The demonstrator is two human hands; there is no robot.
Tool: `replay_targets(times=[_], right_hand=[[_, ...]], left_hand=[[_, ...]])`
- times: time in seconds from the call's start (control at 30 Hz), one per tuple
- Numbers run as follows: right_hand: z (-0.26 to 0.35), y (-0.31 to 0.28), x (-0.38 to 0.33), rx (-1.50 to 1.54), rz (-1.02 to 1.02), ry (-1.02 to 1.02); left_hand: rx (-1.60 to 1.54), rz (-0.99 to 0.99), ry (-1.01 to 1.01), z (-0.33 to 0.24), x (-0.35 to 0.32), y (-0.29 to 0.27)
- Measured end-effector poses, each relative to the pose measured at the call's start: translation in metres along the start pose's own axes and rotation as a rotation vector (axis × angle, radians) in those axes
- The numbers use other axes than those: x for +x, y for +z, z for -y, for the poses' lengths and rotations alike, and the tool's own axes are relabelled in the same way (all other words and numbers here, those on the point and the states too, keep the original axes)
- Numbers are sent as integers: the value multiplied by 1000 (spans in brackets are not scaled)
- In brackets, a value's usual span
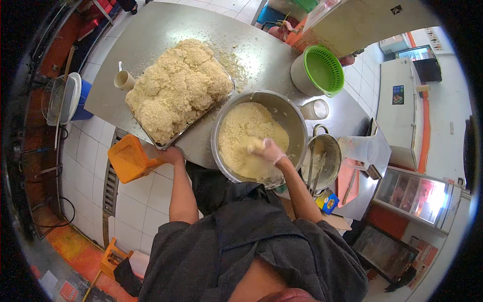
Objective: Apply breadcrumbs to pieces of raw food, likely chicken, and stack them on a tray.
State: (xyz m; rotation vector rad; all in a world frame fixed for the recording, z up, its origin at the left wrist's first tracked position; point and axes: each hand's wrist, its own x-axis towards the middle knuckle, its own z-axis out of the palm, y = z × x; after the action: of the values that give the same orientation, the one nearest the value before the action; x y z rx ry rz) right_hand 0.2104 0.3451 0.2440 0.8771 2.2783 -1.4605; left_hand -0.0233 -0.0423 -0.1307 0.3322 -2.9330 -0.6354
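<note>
Nearby: heaped tray (pixel 151 132) left of bowl (pixel 297 121), green colander (pixel 324 68) behind.

A steel table (pixel 166 25) carries a tray (pixel 168 143) heaped with crumbly pale mixture, a large steel bowl (pixel 297 118) of the same beside it, a beige cup (pixel 124 80), a smaller metal pot (pixel 329 151), a white bucket topped by a green colander (pixel 324 68), scattered crumbs
</note>
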Motion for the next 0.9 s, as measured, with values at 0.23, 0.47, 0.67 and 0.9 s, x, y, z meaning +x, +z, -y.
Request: replay_targets(times=[0.23,0.47,0.67,0.9], right_hand=[[5,-29,78,-593,-307,-54],[-73,8,109,-902,-500,16],[-40,-41,55,-351,-108,312],[-68,-34,31,-578,98,206]], left_hand=[[-203,137,-128,-28,-41,34],[-546,37,-458,-187,-69,-118],[-617,-89,-341,-199,-52,-155],[-654,21,-417,-200,-54,-154]])
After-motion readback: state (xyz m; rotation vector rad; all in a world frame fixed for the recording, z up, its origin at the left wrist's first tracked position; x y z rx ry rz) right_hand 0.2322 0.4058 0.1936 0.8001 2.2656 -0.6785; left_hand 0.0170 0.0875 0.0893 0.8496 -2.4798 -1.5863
